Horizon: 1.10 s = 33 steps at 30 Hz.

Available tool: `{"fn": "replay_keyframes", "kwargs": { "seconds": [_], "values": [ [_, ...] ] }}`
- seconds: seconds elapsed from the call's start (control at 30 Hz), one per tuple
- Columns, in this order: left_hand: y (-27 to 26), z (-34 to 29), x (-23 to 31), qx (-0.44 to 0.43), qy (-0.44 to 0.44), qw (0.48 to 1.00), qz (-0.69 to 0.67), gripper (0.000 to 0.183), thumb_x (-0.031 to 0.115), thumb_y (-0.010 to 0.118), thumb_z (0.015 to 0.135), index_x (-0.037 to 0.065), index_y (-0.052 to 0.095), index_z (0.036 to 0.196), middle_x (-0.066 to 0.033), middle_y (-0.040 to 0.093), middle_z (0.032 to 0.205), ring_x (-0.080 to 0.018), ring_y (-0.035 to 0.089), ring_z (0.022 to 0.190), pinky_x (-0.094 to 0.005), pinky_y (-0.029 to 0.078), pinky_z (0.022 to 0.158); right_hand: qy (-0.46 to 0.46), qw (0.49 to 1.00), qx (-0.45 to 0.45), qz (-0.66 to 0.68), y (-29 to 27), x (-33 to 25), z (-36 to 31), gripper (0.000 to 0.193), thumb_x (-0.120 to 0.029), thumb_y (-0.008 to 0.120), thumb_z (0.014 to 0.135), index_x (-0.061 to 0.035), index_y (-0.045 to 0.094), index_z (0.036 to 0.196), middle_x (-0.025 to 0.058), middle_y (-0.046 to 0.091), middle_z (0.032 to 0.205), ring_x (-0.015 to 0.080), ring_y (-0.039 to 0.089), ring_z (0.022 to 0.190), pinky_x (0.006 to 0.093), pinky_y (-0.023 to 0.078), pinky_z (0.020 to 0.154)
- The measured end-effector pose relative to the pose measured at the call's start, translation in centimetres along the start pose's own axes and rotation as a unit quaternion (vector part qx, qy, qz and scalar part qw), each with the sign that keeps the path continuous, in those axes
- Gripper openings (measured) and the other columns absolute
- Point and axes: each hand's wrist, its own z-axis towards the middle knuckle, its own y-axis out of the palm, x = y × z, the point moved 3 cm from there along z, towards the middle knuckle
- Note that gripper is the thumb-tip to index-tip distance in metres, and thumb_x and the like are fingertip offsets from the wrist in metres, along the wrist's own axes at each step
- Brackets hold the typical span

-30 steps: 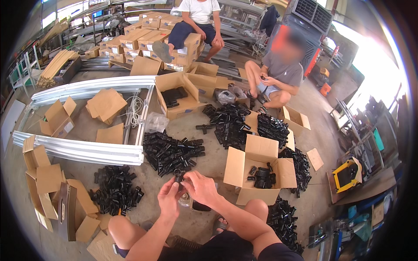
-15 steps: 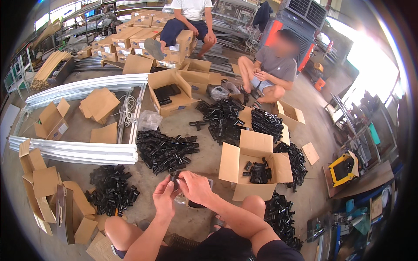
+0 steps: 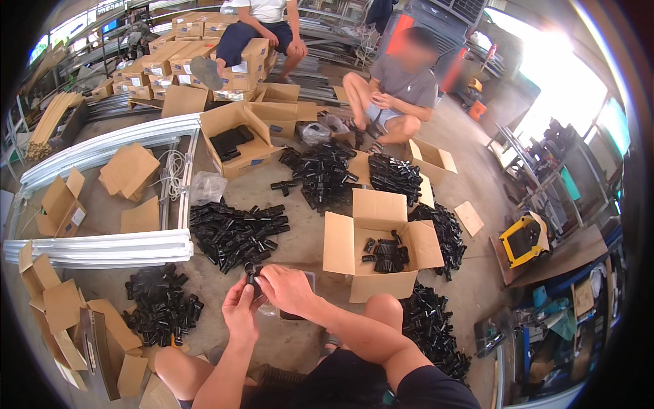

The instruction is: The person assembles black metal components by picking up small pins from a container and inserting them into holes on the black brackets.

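Between my two hands, in front of my knees, is a small black fitting with a round ring at its upper end. My left hand grips it from below, thumb against its side. The fingers of my right hand are closed on its right side, partly hiding it. Just beyond lies a heap of black tubular fittings. Under my right wrist a small tray shows only in part. To the right stands an open cardboard box with several black fittings inside.
More black fittings lie heaped at left, at right and farther ahead. White metal profiles form a frame on the left. A seated person is at the far right; another person sits on stacked cartons.
The whole view has shifted, so the surroundings sit farther left and slightly higher. Both hands still hold the fitting, and its ring now shows more plainly.
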Motion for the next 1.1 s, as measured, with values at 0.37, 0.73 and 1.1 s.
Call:
{"fn": "replay_keyframes", "kwargs": {
  "seconds": [0.37,0.73,1.1],
  "values": [
    [0.5,0.3,-1.3,-0.035,-0.007,0.999,0.023,0.025,0.005,0.064,0.102,0.000,0.067,0.127,-0.0087,0.074,0.115,-0.0184,0.073,0.097,-0.0388,0.065,0.085,0.040,0.999,-0.006,0.026,-2.1,0.2,-0.9,0.014,-0.017,0.067,0.096,-0.0053,0.059,0.098,0.0124,0.067,0.086,0.0349,0.068,0.075,0.0452,0.052,0.061],
    [1.1,-0.3,-1.6,-0.031,-0.030,0.999,0.000,0.025,0.007,0.066,0.102,0.001,0.067,0.126,-0.0092,0.074,0.112,-0.0195,0.074,0.095,-0.0407,0.065,0.085,0.009,1.000,0.014,0.000,-3.4,0.4,-1.5,0.014,-0.015,0.072,0.093,-0.0070,0.063,0.100,0.0096,0.067,0.087,0.0327,0.069,0.073,0.0423,0.053,0.060],
    [0.4,-0.5,-2.2,-0.032,-0.023,0.999,0.003,0.027,0.003,0.066,0.101,-0.001,0.068,0.127,-0.0119,0.073,0.117,-0.0207,0.073,0.100,-0.0383,0.064,0.086,0.037,0.999,-0.018,-0.021,-2.0,-0.2,-1.8,0.014,-0.017,0.068,0.093,-0.0053,0.062,0.098,0.0139,0.067,0.086,0.0353,0.069,0.077,0.0459,0.054,0.067]
  ]
}}
